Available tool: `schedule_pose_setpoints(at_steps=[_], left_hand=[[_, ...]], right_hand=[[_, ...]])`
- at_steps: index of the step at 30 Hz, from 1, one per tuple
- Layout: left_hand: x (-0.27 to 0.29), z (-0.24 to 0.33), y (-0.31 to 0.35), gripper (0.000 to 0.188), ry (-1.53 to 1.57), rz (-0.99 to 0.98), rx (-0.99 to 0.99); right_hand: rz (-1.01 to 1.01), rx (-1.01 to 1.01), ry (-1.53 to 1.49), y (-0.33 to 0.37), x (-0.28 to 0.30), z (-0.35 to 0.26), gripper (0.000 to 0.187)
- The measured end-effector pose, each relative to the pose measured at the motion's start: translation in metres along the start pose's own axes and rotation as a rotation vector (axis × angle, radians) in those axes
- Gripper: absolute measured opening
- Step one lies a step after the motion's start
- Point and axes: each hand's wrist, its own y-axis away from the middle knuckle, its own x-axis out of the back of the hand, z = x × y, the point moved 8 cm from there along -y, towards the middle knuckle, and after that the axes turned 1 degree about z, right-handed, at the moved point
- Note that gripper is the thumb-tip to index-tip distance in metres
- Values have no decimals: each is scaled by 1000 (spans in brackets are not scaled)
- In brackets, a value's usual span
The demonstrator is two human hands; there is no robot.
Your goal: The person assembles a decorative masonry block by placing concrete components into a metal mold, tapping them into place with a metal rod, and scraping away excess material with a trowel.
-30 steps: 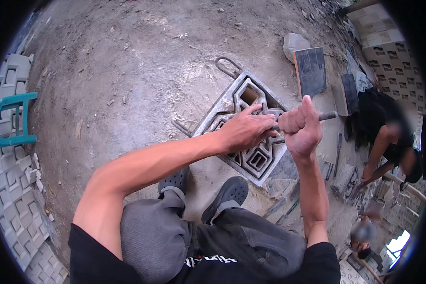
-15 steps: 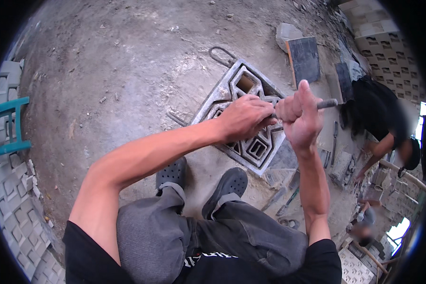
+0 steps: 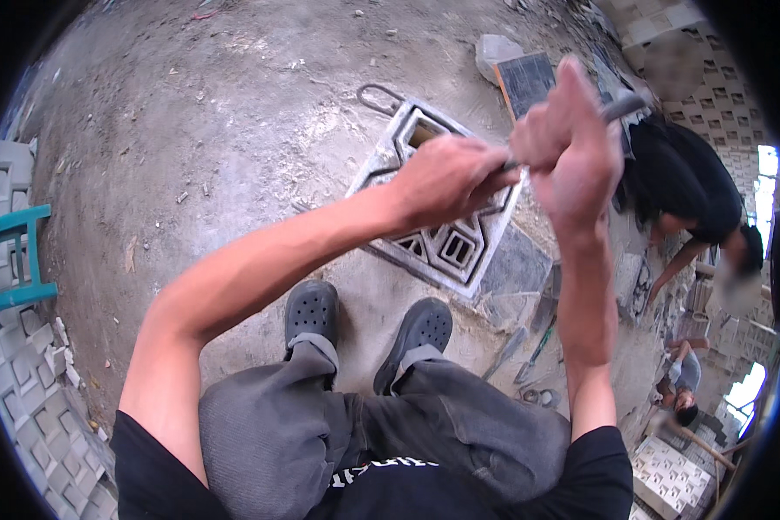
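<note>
Above the ground, my right hand (image 3: 572,147) is closed in a fist with its thumb up, gripping a short grey metal rod (image 3: 624,107) whose end sticks out to the right. My left hand (image 3: 446,178) is just to its left, fingers curled round the rod's other end by the right fist. Motion blurs both hands. Below and beyond them a grey metal block mould (image 3: 451,284) with geometric openings lies on the ground, a looped handle (image 3: 374,91) at its far corner. My hands cover its right and middle parts.
A dark, orange-edged board (image 3: 527,82) and a pale block (image 3: 498,52) lie at the far right. Trowel-like tools (image 3: 507,351) rest near my right knee. A crouching person (image 3: 689,178) and another person (image 3: 686,381) are at the right. A teal stool (image 3: 13,260) stands left, beside stacked patterned blocks (image 3: 30,373).
Both hands have risen, the right one also moving rightward, with the rod still between them. The mould appears shifted up and left in view. The crouching person's head and arm are lower.
</note>
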Motion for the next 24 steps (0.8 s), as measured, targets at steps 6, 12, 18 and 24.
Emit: schedule_pose_setpoints(at_steps=[6,12,18,24], left_hand=[[19,32,-61,34,-89,-101,7],[41,53,-83,41,131,-58,-49],[51,6,-30,35,71,-121,65],[55,-39,36,29,-86,-227,222]], right_hand=[[71,-33,-208,-20,5,-65,56],[268,51,-192,-4,68,-125,57],[222,67,-61,55,141,-150,52],[735,0,48,142,240,-60,56]])
